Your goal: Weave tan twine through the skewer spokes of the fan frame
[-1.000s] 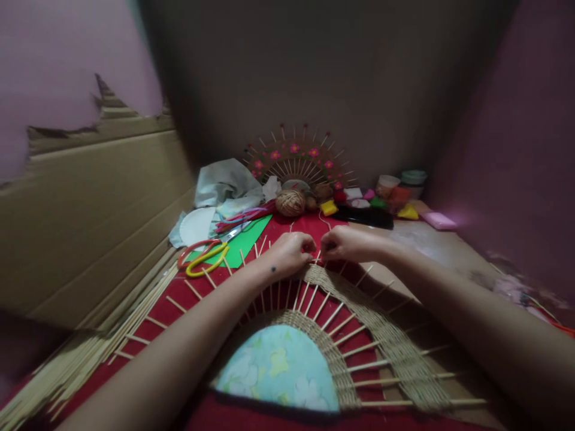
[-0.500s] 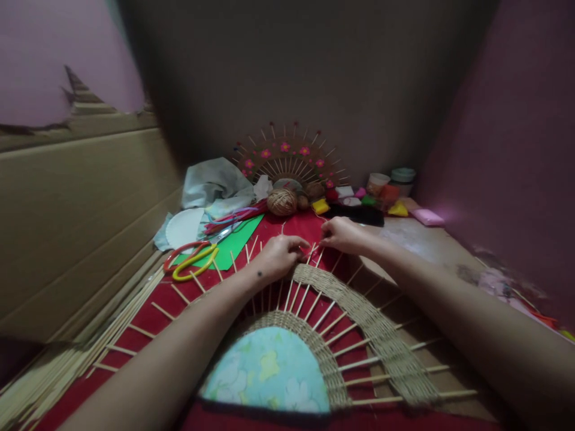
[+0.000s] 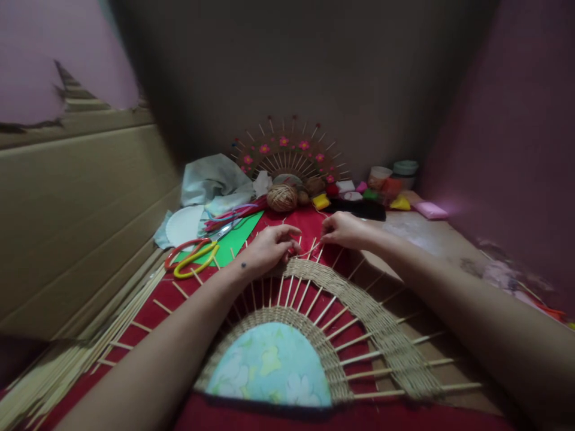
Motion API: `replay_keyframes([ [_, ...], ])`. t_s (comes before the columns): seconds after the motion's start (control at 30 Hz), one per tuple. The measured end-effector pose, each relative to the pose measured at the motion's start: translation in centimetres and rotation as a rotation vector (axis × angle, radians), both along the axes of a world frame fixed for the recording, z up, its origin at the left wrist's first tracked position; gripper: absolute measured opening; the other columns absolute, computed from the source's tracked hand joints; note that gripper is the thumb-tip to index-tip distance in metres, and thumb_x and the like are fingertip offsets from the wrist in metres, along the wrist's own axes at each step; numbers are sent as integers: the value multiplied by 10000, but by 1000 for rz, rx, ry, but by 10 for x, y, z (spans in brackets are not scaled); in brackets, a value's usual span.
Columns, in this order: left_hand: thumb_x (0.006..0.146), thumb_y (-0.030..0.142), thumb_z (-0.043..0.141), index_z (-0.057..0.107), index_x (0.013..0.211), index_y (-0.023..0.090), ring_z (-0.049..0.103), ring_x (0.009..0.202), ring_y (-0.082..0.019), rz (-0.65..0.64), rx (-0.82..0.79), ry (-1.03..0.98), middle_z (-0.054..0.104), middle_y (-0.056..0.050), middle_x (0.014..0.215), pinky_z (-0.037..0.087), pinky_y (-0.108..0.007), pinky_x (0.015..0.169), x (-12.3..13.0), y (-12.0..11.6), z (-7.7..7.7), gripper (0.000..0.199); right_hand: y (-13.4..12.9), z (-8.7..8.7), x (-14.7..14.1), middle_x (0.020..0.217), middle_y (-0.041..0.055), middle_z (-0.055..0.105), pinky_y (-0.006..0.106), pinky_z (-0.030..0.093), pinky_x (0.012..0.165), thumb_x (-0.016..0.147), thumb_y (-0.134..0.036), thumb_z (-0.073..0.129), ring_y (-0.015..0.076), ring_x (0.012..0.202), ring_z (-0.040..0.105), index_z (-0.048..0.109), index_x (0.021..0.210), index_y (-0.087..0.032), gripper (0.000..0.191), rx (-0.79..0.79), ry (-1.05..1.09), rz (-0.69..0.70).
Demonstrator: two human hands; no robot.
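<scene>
Head: left hand (image 3: 271, 245) half-curled, right hand (image 3: 343, 230) pinching cord (image 3: 309, 251).

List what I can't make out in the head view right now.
All in the head view:
Left grip: whether it pinches the thin cord; too small, blurred.
Right grip: which fingertips hold the cord; its own fingers cover them.
Woven outer band: its left extent; left forearm hides it.
Stick bundle: near ends; frame edge.

Half-round woven stick fan (image 3: 287, 347) on flat red cloth (image 3: 308, 220); behind left, yellow-and-orange-handled metal scissors (image 3: 214, 246) partly on flat green sheet (image 3: 238, 236); behind centre, round beige twine ball (image 3: 282, 197)
</scene>
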State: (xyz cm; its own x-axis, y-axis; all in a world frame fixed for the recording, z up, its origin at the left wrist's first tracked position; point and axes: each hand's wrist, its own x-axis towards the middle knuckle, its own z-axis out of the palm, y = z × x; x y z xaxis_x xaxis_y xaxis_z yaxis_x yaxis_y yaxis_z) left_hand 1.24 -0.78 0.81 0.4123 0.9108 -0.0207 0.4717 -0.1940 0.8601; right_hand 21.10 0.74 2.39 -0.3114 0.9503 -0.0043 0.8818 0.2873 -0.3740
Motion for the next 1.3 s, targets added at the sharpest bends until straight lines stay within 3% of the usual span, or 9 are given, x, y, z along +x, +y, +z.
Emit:
replay_keyframes([
  [0.3, 700, 220, 579, 656, 931, 166, 583, 705, -137, -9, 257, 194, 666, -21, 778, 438, -244, 649, -1, 0, -5, 249, 9, -7, -10, 685, 25, 638, 206, 326, 528, 696, -212, 566, 120, 635, 540, 665, 746, -159, 123, 116, 23, -21],
  [0.43, 741, 224, 565, 679, 850, 189, 569, 784, -148, -50, 455, 346, 636, -24, 814, 424, -252, 736, 10, -10, -6, 161, 19, -14, -14, 747, 53, 665, 213, 337, 539, 676, -221, 584, 144, 678, 562, 678, 766, -161, 144, 100, -39, -36],
  [0.57, 787, 282, 539, 664, 849, 197, 550, 795, -162, -86, 573, 482, 575, -33, 809, 420, -255, 712, 17, -14, -12, 163, 26, -20, -14, 762, 68, 676, 218, 352, 532, 659, -214, 589, 158, 674, 578, 690, 784, -159, 170, 68, -50, -70],
  [0.93, 772, 349, 524, 615, 724, 181, 554, 733, -177, 9, 540, 593, 595, -42, 765, 400, -271, 654, 24, -9, -19, 197, 30, -15, -14, 707, 79, 666, 220, 356, 526, 651, -168, 572, 164, 662, 582, 708, 761, -144, 176, 30, -109, -94],
  [1.1, 763, 276, 474, 615, 639, 184, 560, 683, -183, 65, 508, 631, 605, -51, 714, 378, -280, 594, 29, -11, -19, 209, 19, -1, -11, 590, 44, 622, 215, 326, 468, 622, -211, 614, 134, 569, 535, 706, 700, -143, 138, -2, -127, -30],
  [1.3, 717, 252, 529, 634, 701, 178, 562, 734, -172, 69, 450, 525, 617, -41, 764, 405, -264, 642, 23, -10, -12, 129, -8, 17, -13, 572, 19, 597, 211, 304, 450, 648, -279, 631, 102, 519, 466, 716, 747, -130, 199, -104, -147, 129],
])
